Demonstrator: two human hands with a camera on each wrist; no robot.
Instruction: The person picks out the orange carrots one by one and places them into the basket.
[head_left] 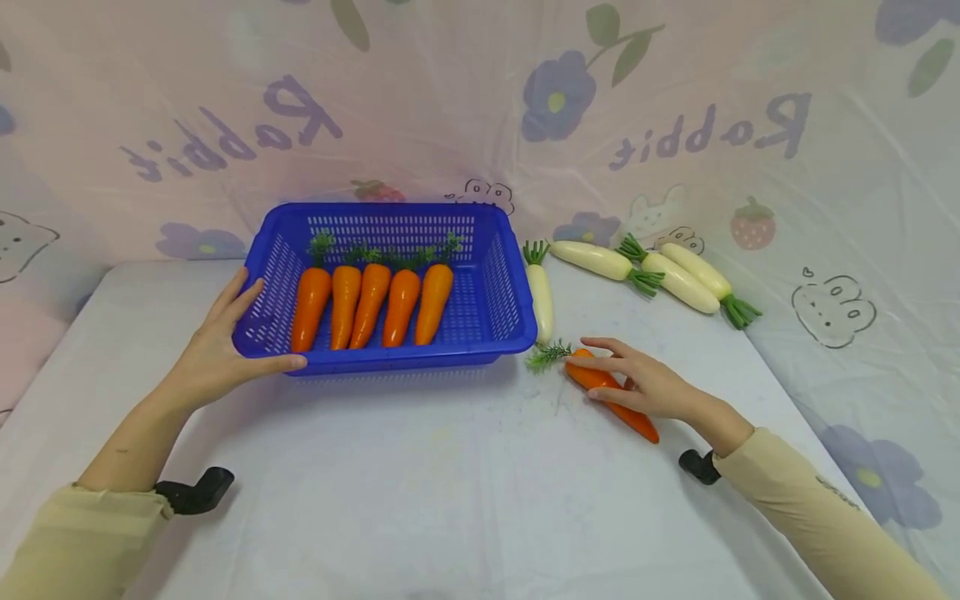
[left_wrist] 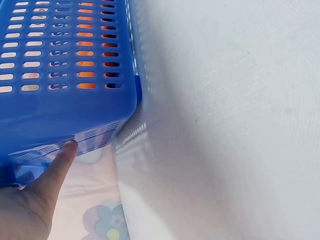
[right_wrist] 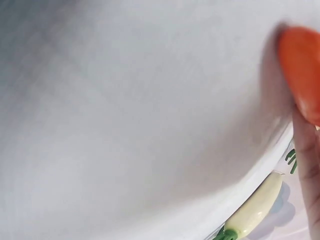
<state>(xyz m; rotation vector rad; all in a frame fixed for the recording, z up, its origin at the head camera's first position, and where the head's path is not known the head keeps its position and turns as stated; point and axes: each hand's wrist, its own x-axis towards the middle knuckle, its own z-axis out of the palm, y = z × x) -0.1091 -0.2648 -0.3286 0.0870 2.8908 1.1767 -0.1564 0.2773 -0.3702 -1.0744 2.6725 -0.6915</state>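
My left hand (head_left: 213, 350) is spread at the near left corner of a blue plastic basket (head_left: 412, 360). The thumb lies along the front rim and the straight fingers reach up the left side. In the left wrist view one finger (left_wrist: 59, 167) touches the basket wall. Several orange carrots (head_left: 402, 308) lie side by side in the basket, green tops toward the back. Right of the basket, my right hand (head_left: 654, 385) holds another carrot (head_left: 637, 422) between thumb and fingers, its leafy top pointing at the basket. The right wrist view shows only part of this carrot (right_wrist: 302, 72).
A white radish (head_left: 541, 300) lies against the basket's right side. More white radishes (head_left: 678, 283) with green stems lie at the back right of the white table (head_left: 420, 500). A printed curtain (head_left: 450, 100) hangs behind.
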